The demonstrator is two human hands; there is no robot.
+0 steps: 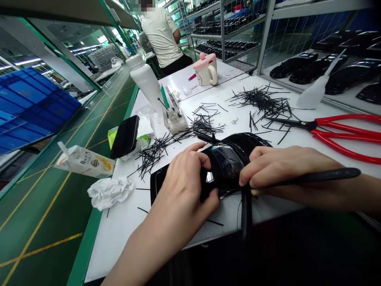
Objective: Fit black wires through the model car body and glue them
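A glossy black model car body [229, 155] lies on the white table near its front edge, its open doors sticking out on both sides. My left hand [186, 180] is closed over one end of it, with thumb and fingers around the shell. At the near side of the car, the fingers of my right hand [279, 167] are pinched by the door hinge. A slim black tool [330, 175] runs through that hand, its rounded end pointing right; the working tip is hidden. Red-handled pliers [312, 125] lie beyond my right hand.
Short black strips [262, 99] lie scattered in piles. Along the left stand a white bottle [144, 79], a tool holder [175, 119], a phone [125, 137], a drink carton [86, 161] and crumpled tissue [110, 192]. A mug [205, 73], squeeze bottle [314, 91] and rack [268, 47] stand behind; one person beyond.
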